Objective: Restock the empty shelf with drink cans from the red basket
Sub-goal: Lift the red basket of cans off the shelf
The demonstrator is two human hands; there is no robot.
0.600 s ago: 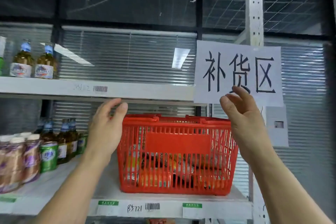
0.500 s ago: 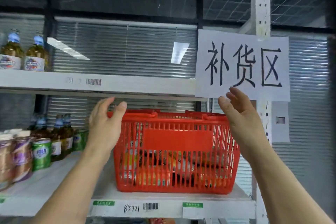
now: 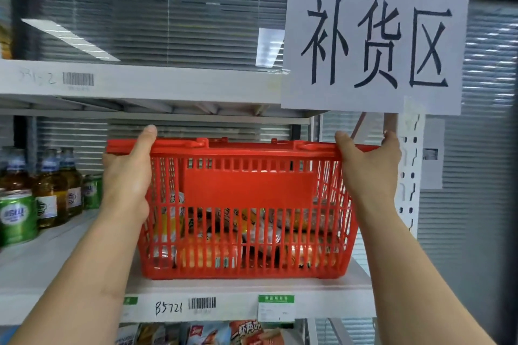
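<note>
A red basket (image 3: 246, 190) of slatted plastic stands on the white middle shelf (image 3: 244, 301), its two handles folded down along the rim. Several drink cans (image 3: 207, 256) lie jumbled inside, seen through the slats. My left hand (image 3: 127, 176) grips the basket's left end, thumb hooked over the rim. My right hand (image 3: 370, 168) grips the right end the same way, fingers behind the rim. The white upper shelf (image 3: 168, 84) just above the basket is bare along the stretch in view.
Green cans (image 3: 17, 217) and amber bottles (image 3: 54, 193) stand on the middle shelf to the left. A white paper sign (image 3: 372, 42) with black characters hangs at the upper right on a perforated white post (image 3: 410, 176). Snack packets (image 3: 213, 332) fill the shelf below.
Both hands were open and apart from the basket; they have closed onto its two ends at the rim. The view has come much closer to the shelves.
</note>
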